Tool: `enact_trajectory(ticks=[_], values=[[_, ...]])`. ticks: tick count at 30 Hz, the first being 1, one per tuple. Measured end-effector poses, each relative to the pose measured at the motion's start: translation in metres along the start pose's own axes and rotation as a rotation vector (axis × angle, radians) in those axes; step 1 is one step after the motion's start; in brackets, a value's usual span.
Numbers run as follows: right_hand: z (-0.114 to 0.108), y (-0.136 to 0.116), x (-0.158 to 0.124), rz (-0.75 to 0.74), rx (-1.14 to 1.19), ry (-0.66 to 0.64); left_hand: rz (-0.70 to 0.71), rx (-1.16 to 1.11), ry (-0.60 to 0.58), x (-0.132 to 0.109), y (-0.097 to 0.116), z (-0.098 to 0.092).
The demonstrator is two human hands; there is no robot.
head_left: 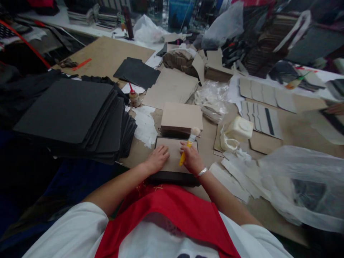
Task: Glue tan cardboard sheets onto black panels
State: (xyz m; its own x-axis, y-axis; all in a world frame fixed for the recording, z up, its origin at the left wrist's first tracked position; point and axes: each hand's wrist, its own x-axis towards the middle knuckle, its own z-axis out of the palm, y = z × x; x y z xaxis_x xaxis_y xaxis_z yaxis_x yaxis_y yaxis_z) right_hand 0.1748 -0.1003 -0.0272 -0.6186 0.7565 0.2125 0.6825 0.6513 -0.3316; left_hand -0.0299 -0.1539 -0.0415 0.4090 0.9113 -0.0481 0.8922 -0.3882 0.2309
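In front of me a tan board [172, 157] lies on a dark sheet [174, 177], whose edges show around it. My left hand [159, 157] rests flat on the board's left part, fingers stretched out. A yellow-handled paintbrush [183, 157] is gripped in my right hand [192, 157], its pale bristles pointing up and away from me. That hand is over the board's right side; whether it touches the board I cannot tell. Just beyond stands a stack of tan boards [182, 116].
A tall pile of dark sheets [70, 111] stands left. A small glue bottle with a red tip [133, 96] is behind it. At right are a cut-open whitish jug [236, 132], paper scraps [233, 179] and a clear plastic bag [303, 186]. Another person's hand [335, 108] shows far right.
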Motion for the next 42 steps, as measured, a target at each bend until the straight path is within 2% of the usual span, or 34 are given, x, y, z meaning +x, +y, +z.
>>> enact_trajectory(ticks=[3, 5, 7, 11, 13, 15, 17, 19, 21, 23, 26, 29, 34, 37, 40, 42], values=[[0.023, -0.010, 0.017, -0.091, 0.041, -0.029, -0.124, -0.017, 0.042, 0.009, 0.002, 0.002], [0.030, -0.007, 0.017, -0.068, 0.016, -0.044, -0.172, -0.026, 0.073, 0.013, 0.002, 0.002], [0.027, 0.005, 0.009, -0.007, -0.031, -0.045, -0.188, -0.036, 0.090, 0.014, 0.002, 0.004], [-0.006, 0.029, -0.010, 0.194, -0.133, -0.084, -0.210, -0.016, 0.069, 0.014, 0.009, 0.005], [-0.028, 0.030, -0.011, 0.314, -0.101, -0.052, -0.213, 0.011, 0.043, 0.013, 0.016, 0.003], [-0.047, 0.020, -0.003, 0.408, 0.093, 0.040, -0.172, 0.018, 0.021, 0.011, 0.025, 0.001], [-0.055, 0.002, 0.015, 0.467, 0.426, 0.117, -0.126, 0.009, 0.017, 0.009, 0.033, -0.002], [-0.050, -0.019, 0.039, 0.509, 0.754, 0.115, -0.113, 0.001, 0.033, 0.006, 0.039, -0.003], [-0.033, -0.033, 0.064, 0.555, 0.955, 0.066, -0.116, 0.006, 0.045, 0.005, 0.041, -0.002], [-0.013, -0.038, 0.081, 0.612, 1.042, 0.016, -0.106, 0.023, 0.053, 0.004, 0.041, 0.000], [0.006, -0.023, 0.084, 0.691, 1.042, 0.000, -0.094, 0.049, 0.064, 0.003, 0.039, 0.003], [-0.004, 0.010, 0.062, 0.751, 0.955, 0.079, -0.094, 0.057, 0.086, 0.003, 0.039, 0.003], [-0.057, 0.065, -0.003, 0.949, 0.775, 0.292, -0.091, 0.023, 0.108, 0.000, 0.040, 0.002], [-0.080, 0.082, -0.050, 0.946, 0.696, 0.407, -0.085, 0.023, 0.123, 0.000, 0.041, 0.002], [-0.080, 0.088, -0.100, 0.881, 0.627, 0.424, -0.081, 0.052, 0.122, 0.001, 0.042, 0.004], [-0.066, 0.087, -0.132, 0.843, 0.501, 0.334, -0.086, 0.068, 0.115, 0.002, 0.043, 0.004]])
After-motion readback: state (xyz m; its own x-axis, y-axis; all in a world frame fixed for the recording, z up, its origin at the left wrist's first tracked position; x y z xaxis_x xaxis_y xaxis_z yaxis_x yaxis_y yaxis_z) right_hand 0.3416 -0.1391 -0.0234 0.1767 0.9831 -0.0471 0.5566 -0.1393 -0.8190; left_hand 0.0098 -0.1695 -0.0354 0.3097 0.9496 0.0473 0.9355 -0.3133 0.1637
